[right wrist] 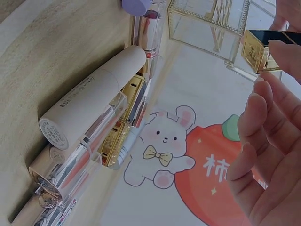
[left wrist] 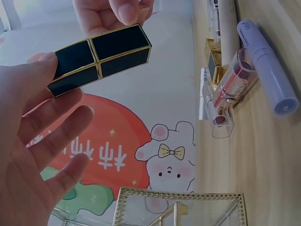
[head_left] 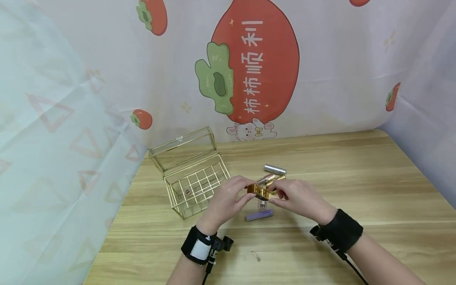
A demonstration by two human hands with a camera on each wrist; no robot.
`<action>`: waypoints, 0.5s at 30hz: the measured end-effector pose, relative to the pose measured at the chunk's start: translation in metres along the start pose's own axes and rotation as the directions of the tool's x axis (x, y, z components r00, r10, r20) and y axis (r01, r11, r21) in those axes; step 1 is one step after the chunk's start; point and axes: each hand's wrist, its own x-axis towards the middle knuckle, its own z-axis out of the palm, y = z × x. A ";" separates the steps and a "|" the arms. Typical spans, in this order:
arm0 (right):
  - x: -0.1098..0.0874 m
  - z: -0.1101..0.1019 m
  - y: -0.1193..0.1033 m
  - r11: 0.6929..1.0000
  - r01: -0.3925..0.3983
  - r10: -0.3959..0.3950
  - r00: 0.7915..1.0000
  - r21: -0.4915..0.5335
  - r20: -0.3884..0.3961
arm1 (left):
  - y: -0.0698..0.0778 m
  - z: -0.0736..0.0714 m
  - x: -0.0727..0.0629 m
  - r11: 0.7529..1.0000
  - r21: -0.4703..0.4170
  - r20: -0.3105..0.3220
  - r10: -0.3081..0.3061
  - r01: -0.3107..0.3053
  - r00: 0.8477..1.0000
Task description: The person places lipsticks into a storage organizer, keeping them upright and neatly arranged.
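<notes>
Between both hands, above the table, is a closed square lipstick tube [head_left: 259,192], black with gold edges. At its left end my left hand [head_left: 226,200] pinches it with thumb and index finger; in the left wrist view the other fingers are spread below. My right hand [head_left: 301,198] holds the opposite end between thumb and fingers. In the right wrist view the gold end face of the lipstick tube [right wrist: 254,52] shows beside the right thumb. On the table below lie a purple tube [head_left: 259,215] and, in the right wrist view, a thick beige tube [right wrist: 89,96].
A gold-framed clear box [head_left: 185,217] stands left of the hands, its lid raised and its inside divided by a wire grid. Behind the hands lie a silver tube [head_left: 275,170] and several other cosmetics. A printed cloth [head_left: 327,99] hangs behind the wooden table [head_left: 356,166].
</notes>
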 end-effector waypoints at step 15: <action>-0.009 0.003 0.012 0.998 -0.060 0.059 0.997 0.018 0.045 | -0.005 -0.014 -0.005 0.989 0.147 -0.079 -0.010 0.022 0.997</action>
